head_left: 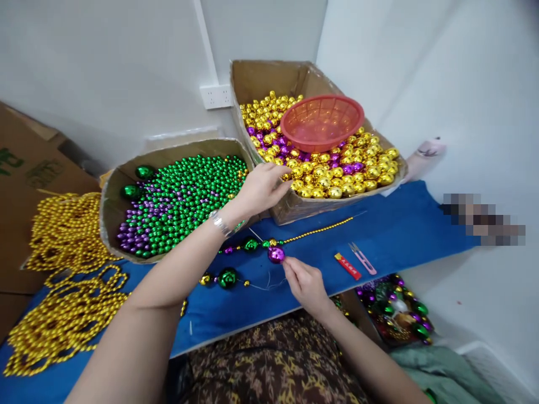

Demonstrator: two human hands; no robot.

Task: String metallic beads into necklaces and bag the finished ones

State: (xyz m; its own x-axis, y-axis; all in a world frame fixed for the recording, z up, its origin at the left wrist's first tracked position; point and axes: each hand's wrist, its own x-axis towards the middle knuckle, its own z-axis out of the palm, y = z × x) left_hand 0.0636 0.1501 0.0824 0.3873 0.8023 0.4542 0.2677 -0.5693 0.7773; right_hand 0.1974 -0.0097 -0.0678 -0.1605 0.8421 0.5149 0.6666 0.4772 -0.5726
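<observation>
Brown clothing with a yellow leaf print lies nearest my camera, at the foot of the view. Beyond it I see a desk covered in blue cloth. My right hand is pinching a shiny round purple ball by its right edge, just above the cloth. Beside that ball runs a threaded row with a glossy green ball and a string of small gold beads, its thin thread trailing off to the right. Nearer me on the desk, a larger dark green ball sits on a second threaded piece.

I see my left hand, a silver watch at its wrist, over the near edge of a cardboard box of gold and purple balls; its thumb and fingers are parted. A red plastic basket rests on those balls. To the left stands a cardboard box of green and purple balls. Pink-handled snips and a red-and-yellow packet lie right of my right hand.
</observation>
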